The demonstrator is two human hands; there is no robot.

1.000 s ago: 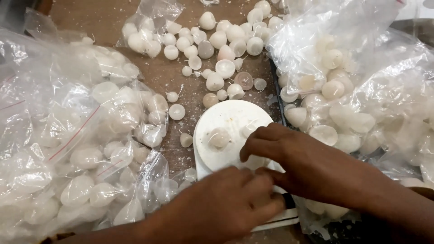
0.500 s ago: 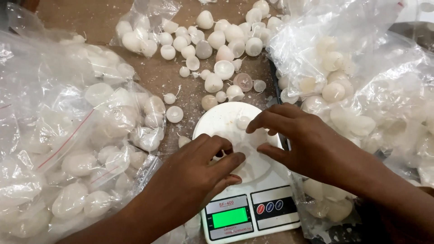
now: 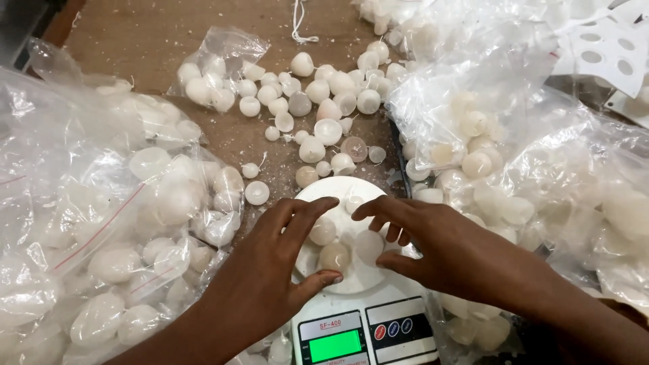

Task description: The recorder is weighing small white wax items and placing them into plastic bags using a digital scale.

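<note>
A small white kitchen scale [image 3: 368,334] with a round white plate [image 3: 318,192] and a green-lit display stands at the bottom centre. Several small white wax pieces [image 3: 334,255] lie on the plate. My left hand [image 3: 270,270] cups them from the left, fingers spread and thumb resting on the plate's near edge. From the right, my right hand [image 3: 446,247] reaches over the plate, its fingertips touching a round white piece [image 3: 368,245]. Whether that piece is gripped is not clear.
Loose white domed candles with wicks [image 3: 318,111] are scattered on the brown table beyond the scale. Clear plastic bags full of the same pieces lie at the left [image 3: 101,230], at the right [image 3: 541,182] and at the back [image 3: 216,67]. Perforated white sheets [image 3: 608,54] sit top right.
Both hands have shifted so the scale's display now shows. They have closed in around the plate, and more white pieces lie between the fingers than a second ago.
</note>
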